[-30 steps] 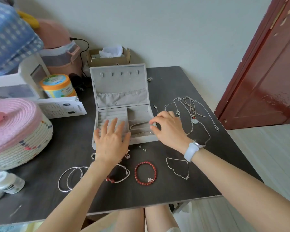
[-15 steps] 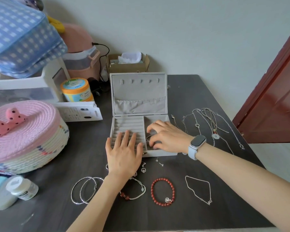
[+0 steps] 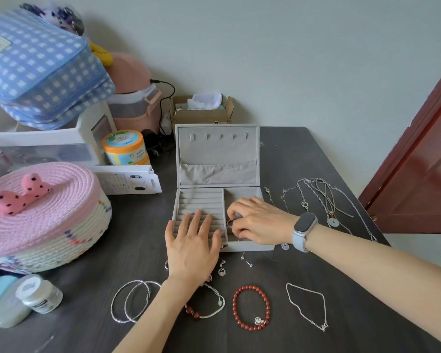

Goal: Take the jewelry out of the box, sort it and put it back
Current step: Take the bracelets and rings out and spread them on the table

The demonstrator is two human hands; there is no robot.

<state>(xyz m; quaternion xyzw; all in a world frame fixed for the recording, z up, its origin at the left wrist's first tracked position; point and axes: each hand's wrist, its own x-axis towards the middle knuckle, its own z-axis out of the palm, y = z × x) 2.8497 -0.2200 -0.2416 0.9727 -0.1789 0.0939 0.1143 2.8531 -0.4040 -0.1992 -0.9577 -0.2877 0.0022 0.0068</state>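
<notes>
The grey jewelry box [image 3: 218,154] stands open on the dark table, lid upright. My left hand [image 3: 192,247] lies flat with spread fingers on its left ring-slot section and front edge. My right hand [image 3: 259,221] is curled inside the right compartment, its fingertips pinching a thin silver piece [image 3: 231,220]. In front of the box lie two silver bangles [image 3: 131,300], a cord bracelet with red beads [image 3: 206,305], a red bead bracelet [image 3: 251,308], a thin silver chain [image 3: 308,305] and small earrings [image 3: 246,259]. Several necklaces [image 3: 318,200] lie tangled to the right of the box.
A pink-lidded woven basket [image 3: 41,215] sits at left, with a small white jar [image 3: 38,296] before it. Behind are a white carton [image 3: 127,180], an orange tub [image 3: 125,147], a checked blue bag [image 3: 38,70] and a cardboard box [image 3: 203,110]. A red-brown door [image 3: 423,161] is right.
The camera has tilted and shifted, so the scene sits lower and further right. My right hand has gone deeper into the right compartment and curled on a silver piece. My left hand stays flat.
</notes>
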